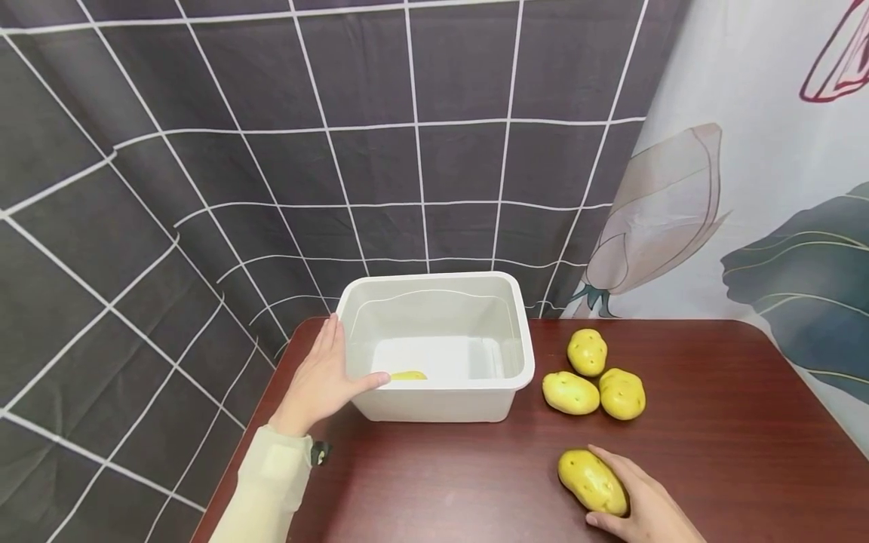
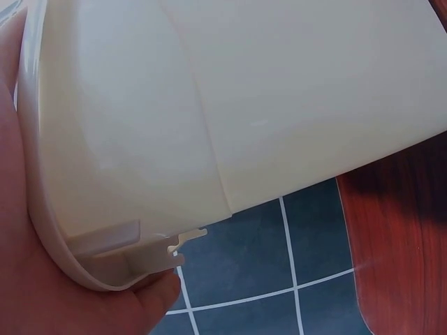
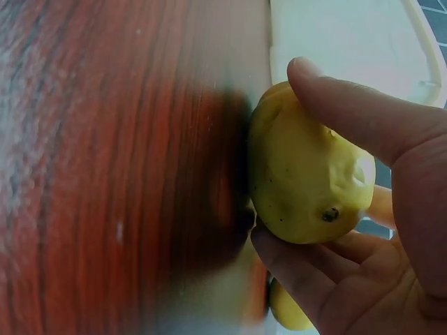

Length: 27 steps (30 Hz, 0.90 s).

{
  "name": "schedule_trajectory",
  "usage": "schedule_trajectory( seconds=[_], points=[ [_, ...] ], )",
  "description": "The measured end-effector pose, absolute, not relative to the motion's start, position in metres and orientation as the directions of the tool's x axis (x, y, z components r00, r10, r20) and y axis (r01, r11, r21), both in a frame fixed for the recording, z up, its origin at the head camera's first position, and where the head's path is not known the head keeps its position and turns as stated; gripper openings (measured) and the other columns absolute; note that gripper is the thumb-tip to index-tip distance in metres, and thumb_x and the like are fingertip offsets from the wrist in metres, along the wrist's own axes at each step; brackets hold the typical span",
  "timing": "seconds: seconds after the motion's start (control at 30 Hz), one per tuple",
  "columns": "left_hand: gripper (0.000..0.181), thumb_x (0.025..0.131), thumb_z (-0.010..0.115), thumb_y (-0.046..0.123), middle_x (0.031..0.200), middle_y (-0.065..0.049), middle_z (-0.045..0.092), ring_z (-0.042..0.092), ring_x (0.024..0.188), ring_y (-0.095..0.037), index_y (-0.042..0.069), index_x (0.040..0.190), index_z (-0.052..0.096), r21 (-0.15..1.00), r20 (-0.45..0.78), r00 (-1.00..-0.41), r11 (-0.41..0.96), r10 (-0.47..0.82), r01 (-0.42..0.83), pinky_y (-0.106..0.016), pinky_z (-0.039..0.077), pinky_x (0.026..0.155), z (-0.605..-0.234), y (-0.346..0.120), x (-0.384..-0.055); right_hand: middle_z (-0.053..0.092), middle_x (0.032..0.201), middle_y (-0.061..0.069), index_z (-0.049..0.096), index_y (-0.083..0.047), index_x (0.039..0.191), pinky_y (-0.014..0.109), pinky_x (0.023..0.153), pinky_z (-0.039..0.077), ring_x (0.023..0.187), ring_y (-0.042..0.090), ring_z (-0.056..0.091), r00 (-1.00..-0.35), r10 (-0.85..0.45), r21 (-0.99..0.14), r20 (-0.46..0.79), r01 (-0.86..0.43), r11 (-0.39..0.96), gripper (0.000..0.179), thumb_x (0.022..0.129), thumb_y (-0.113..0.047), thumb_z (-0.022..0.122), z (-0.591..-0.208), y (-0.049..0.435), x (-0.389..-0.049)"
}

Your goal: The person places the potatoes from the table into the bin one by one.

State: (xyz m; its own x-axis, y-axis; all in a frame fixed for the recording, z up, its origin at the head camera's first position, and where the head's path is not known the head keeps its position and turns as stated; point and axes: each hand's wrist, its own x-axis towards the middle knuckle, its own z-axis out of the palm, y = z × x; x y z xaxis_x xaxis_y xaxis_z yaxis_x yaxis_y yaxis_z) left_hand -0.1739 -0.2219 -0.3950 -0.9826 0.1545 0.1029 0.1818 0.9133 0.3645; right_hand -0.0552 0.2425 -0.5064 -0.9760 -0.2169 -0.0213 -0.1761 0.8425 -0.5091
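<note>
My left hand [image 1: 322, 381] holds the near-left corner of a white plastic bin [image 1: 434, 405], fingers along its left rim and thumb across the front rim. In the left wrist view, the hand [image 2: 31, 279] lies against the bin's rim, with a fingertip curling past the corner. Inside the bin, the top of a yellow potato [image 1: 409, 375] shows behind the front wall, the rest hidden. My right hand [image 1: 641, 498] grips a larger yellow potato [image 1: 592, 481] low over the table, thumb on one side and fingers on the other. The right wrist view shows dark spots on this potato [image 3: 307, 174].
Three more potatoes, one at the back [image 1: 587, 352], one at left [image 1: 570, 393] and one at right [image 1: 621, 394], sit clustered right of the bin. The dark red wooden table [image 1: 421, 483] meets a dark grid-patterned curtain [image 1: 462, 166] behind and a floral cloth at right.
</note>
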Motion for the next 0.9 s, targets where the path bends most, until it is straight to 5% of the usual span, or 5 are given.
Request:
schedule_trajectory(
  seconds=[0.9],
  points=[
    [0.13,0.079,0.062,0.079,0.165,-0.027,0.008,0.01,0.152,-0.041,-0.013,0.155,0.01,0.359,0.115,-0.981,0.915,0.155,0.186,-0.053,0.02,0.12,-0.3935,-0.2211,-0.1725,0.061,0.132,0.008,0.054,-0.012,0.143,0.043,0.083,0.052,0.108,0.021,0.06,-0.976,-0.194,-0.529,-0.103,-0.112,0.842,0.091,0.069,-0.049,0.089,-0.5033,0.2446,-0.0568]
  ],
)
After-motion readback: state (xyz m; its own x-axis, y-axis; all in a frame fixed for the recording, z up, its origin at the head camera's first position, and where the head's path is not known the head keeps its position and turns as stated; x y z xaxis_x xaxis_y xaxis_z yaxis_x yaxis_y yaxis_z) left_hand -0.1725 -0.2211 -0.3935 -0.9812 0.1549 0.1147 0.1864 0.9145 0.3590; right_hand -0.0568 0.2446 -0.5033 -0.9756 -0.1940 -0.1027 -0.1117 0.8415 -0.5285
